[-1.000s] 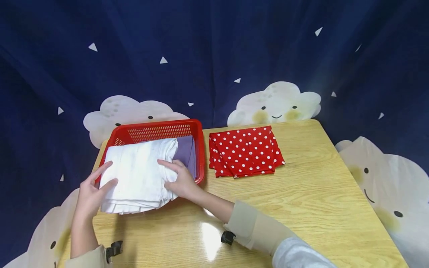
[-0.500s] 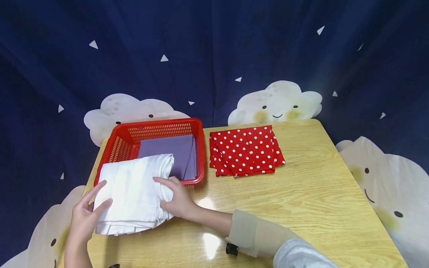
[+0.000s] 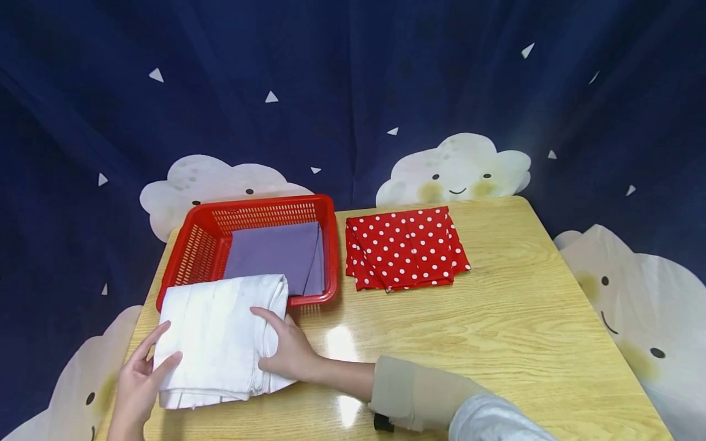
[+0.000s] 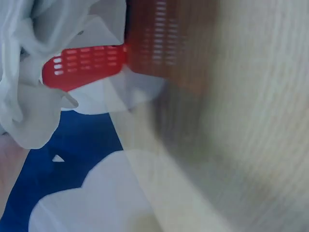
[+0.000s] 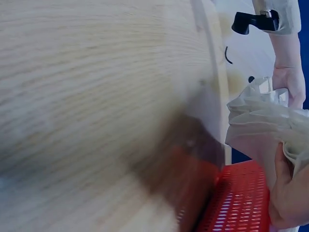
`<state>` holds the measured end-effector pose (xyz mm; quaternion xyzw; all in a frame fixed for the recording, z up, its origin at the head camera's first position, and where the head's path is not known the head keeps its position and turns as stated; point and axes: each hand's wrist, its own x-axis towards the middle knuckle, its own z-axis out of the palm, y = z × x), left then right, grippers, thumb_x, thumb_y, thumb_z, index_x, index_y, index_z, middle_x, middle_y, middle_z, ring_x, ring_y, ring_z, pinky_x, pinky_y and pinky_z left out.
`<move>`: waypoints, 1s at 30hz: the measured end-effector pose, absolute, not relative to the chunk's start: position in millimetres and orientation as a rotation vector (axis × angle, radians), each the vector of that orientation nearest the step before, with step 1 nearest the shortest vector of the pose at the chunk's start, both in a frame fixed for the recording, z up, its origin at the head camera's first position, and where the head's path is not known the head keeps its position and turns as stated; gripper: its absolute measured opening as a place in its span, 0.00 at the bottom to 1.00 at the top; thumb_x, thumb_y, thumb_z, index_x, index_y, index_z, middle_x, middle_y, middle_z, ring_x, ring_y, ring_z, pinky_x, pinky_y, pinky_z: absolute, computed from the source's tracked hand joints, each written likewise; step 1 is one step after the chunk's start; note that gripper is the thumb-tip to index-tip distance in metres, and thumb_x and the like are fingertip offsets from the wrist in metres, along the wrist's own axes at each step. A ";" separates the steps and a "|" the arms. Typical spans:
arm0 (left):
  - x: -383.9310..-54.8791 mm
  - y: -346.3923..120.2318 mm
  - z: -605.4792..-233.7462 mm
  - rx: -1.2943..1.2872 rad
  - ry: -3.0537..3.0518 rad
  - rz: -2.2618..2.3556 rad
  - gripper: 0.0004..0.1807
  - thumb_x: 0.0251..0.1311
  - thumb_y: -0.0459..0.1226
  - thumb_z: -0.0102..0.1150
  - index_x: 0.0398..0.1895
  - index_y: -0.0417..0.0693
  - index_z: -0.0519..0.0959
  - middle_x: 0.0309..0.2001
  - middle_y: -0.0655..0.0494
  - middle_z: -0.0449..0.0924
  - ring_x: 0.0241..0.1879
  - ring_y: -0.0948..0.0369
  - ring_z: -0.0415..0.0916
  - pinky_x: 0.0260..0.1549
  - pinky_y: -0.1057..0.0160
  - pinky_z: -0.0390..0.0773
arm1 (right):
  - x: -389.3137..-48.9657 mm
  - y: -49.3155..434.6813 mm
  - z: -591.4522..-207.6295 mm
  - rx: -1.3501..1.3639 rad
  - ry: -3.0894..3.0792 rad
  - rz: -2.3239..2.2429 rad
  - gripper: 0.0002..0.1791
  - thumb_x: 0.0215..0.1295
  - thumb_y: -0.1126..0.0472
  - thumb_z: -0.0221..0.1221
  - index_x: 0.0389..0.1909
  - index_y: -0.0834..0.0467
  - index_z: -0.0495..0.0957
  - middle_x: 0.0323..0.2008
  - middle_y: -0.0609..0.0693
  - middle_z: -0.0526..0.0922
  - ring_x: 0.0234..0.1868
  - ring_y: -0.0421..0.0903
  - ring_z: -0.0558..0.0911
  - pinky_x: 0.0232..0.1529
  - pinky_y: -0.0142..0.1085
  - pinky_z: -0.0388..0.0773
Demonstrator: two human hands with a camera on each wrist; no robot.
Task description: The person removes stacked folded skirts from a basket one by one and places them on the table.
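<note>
A folded white cloth point(image 3: 212, 337) is held between both hands at the near side of the red basket point(image 3: 331, 251), overlapping its front rim in the head view. My left hand point(image 3: 136, 386) grips the cloth's left edge, thumb on top. At the right edge, my right hand point(image 3: 292, 352) pinches the layers, with thumb and forefinger on the upper face and the other fingers hidden beneath. In the right wrist view the folded layers of the white cloth point(image 5: 263, 116) sag above the table. Inside the basket lies a folded purple cloth point(image 3: 270, 251).
A folded red polka-dot cloth point(image 3: 405, 248) lies right of the basket on the wooden table point(image 3: 496, 318). Behind the table hangs a dark blue curtain point(image 3: 353, 92) with cloud prints. The table's left edge runs close beside the left hand.
Both hands have drawn the white cloth back toward the person, from over the basket to its near side. More of the purple cloth now shows. The polka-dot cloth has stayed put.
</note>
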<state>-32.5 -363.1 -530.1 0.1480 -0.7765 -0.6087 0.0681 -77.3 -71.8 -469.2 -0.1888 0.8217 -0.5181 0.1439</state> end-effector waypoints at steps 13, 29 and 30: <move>-16.5 -381.8 -567.0 0.375 -2.354 -2.105 0.41 0.54 0.39 0.63 0.70 0.60 0.55 0.72 0.69 0.39 0.67 0.73 0.43 0.45 0.87 0.62 | -64.5 -72.2 -499.5 -0.711 2.410 -1.392 0.55 0.34 0.70 0.64 0.66 0.35 0.54 0.45 0.52 0.74 0.29 0.37 0.65 0.24 0.25 0.68; 9.8 -345.7 -518.8 0.757 -2.539 -2.052 0.43 0.58 0.40 0.58 0.72 0.65 0.45 0.71 0.73 0.33 0.69 0.68 0.32 0.52 0.87 0.54 | -52.5 -73.9 -516.1 -0.866 2.424 -1.247 0.54 0.36 0.71 0.64 0.67 0.39 0.52 0.57 0.62 0.67 0.13 0.32 0.58 0.14 0.21 0.64; 10.3 -346.2 -520.4 0.765 -2.555 -2.039 0.43 0.58 0.42 0.59 0.72 0.65 0.45 0.71 0.72 0.32 0.69 0.68 0.32 0.53 0.86 0.53 | -52.5 -73.8 -517.0 -0.880 2.426 -1.232 0.54 0.36 0.71 0.64 0.67 0.40 0.52 0.56 0.62 0.67 0.13 0.33 0.58 0.14 0.21 0.64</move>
